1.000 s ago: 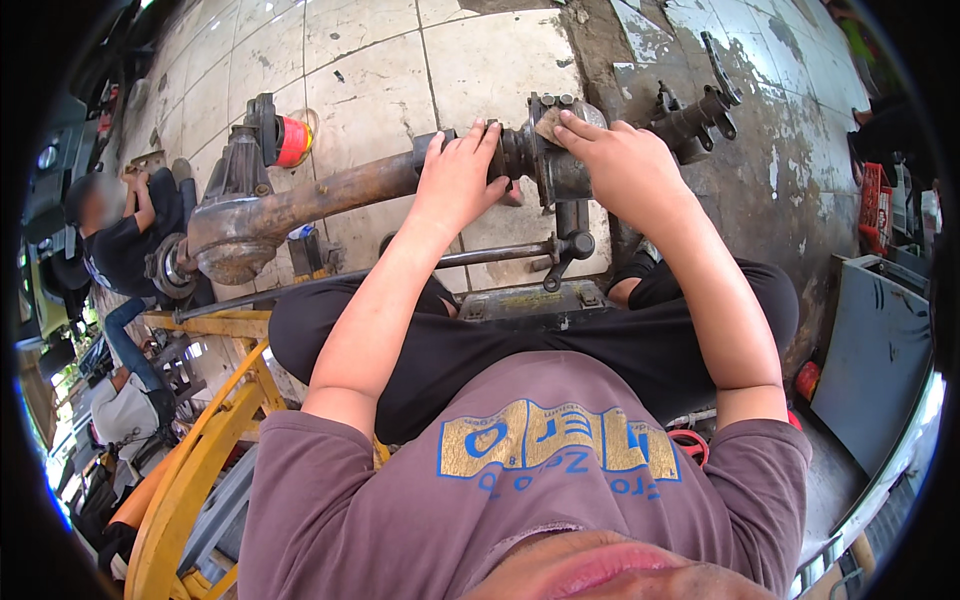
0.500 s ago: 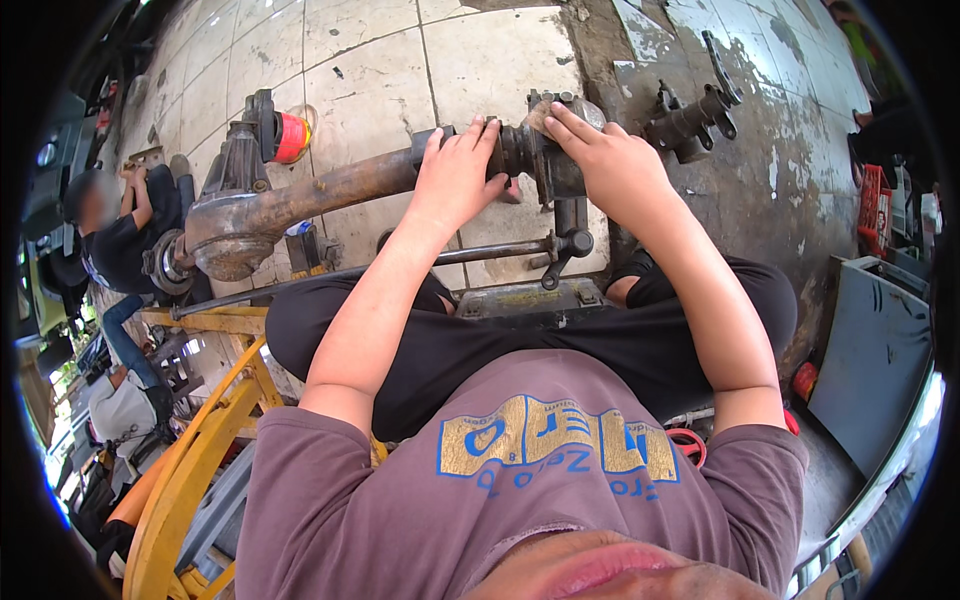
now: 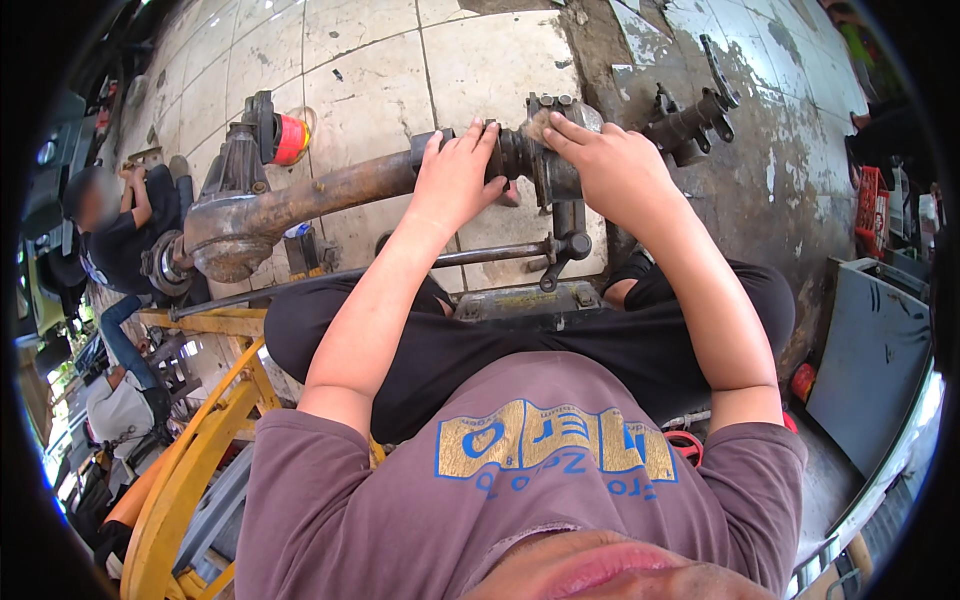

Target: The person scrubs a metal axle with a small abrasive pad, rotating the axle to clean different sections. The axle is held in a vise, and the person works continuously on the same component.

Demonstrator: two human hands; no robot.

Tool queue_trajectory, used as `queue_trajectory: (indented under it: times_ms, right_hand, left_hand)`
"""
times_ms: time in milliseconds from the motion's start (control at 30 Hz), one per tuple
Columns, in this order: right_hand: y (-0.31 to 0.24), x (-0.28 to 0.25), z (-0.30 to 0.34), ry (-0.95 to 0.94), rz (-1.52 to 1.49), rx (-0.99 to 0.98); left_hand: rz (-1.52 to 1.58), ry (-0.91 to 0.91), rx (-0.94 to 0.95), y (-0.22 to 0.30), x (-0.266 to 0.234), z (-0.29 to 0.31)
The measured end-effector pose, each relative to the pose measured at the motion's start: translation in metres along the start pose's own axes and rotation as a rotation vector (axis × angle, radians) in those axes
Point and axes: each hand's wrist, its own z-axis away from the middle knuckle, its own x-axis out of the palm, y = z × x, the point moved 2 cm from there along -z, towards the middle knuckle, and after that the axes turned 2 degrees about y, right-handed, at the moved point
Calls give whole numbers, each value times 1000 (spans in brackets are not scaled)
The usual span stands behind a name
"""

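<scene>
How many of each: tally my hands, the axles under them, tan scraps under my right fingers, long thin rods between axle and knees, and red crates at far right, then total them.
Left hand and right hand: 2
Axle: 1
Tan scrap: 1
Long thin rod: 1
Red crate: 1
Total: 6

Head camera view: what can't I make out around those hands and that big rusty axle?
In the head view:
Left hand: its own back hides the palm, so whether it grips or only rests on the rusty axle is unclear.
Tan pad: partly covered by fingers of the right hand; its full shape can't be told.
Long rod: a stretch hides behind the left forearm.
Seated person: face blurred.
</scene>
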Motion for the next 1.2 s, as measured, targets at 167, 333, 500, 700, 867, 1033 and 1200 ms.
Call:
queue_trajectory:
  times_ms: [167, 333, 500, 700, 867, 1033, 1200]
  right_hand:
    - [4, 4, 0, 45, -45, -5]
    - [2, 11, 2, 77, -53, 17]
    - [6, 13, 2, 109, -119, 19]
    - [9, 5, 2, 89, -124, 1]
    - [11, 5, 1, 23, -105, 10]
    - [8, 3, 3, -57, -61, 22]
    - [12, 4, 5, -59, -92, 24]
  left_hand:
    - [8, 9, 3, 2, -2, -1]
    - [3, 17, 8, 2, -3, -1]
    - [6, 16, 5, 2, -2, -1]
    - [4, 11, 5, 0, 0, -1]
    - [6, 11, 5, 1, 1, 1]
    - [9, 26, 9, 0, 3, 1]
    - [12, 17, 9, 1, 2, 1]
